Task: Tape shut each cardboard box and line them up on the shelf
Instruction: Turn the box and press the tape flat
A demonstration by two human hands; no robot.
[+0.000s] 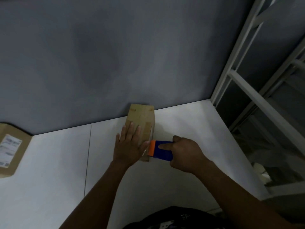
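Note:
A small brown cardboard box [143, 118] lies on the white table [57, 162], its far end against the grey wall. My left hand [130, 144] rests flat on the box's top, fingers straight. My right hand [184, 154] grips a blue tape dispenser [163, 150] with an orange front edge, index finger laid along it. The dispenser's orange edge touches the box's near right corner, where a shiny strip of clear tape runs along the right side.
A second cardboard box [11, 151] with a white label lies at the table's left edge. A white metal shelf frame [257, 100] stands to the right of the table. The grey wall [115, 55] bounds the table's far side.

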